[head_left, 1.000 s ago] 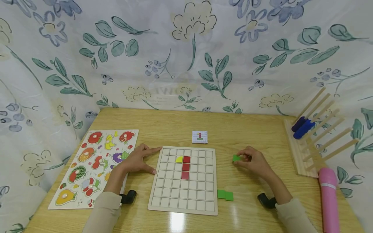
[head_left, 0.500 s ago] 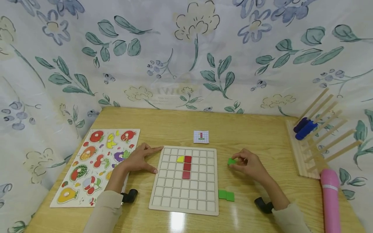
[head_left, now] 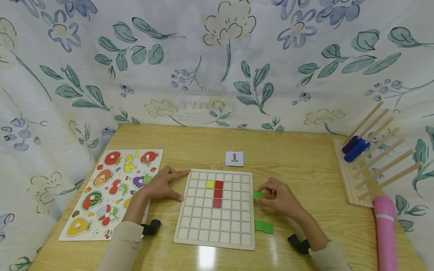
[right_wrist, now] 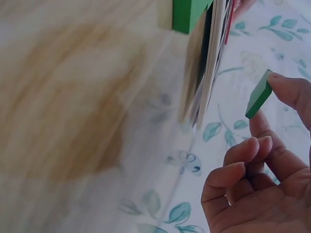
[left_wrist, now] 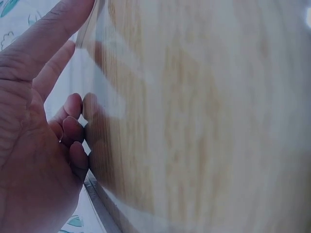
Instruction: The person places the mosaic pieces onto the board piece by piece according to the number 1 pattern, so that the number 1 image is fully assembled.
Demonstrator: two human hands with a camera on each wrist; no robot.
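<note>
Right hand [head_left: 283,198]: I pinch the green tile [head_left: 258,194] at my fingertips.
Tile position: lifted, just beside the grid board's [head_left: 217,241] right edge; board lies to its left.
Left hand [head_left: 162,186]: fingers extended, resting against the board's left edge.
Nearer hand: right.

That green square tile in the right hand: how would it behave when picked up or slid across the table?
The green tile looks stiff and flat-faced, so it likely slides rather than rolls. The right hand lifts it by fingertips alone, suggesting it is light. Its thin edge, seen in the right wrist view, probably makes it fiddly to lift off the table.
</note>
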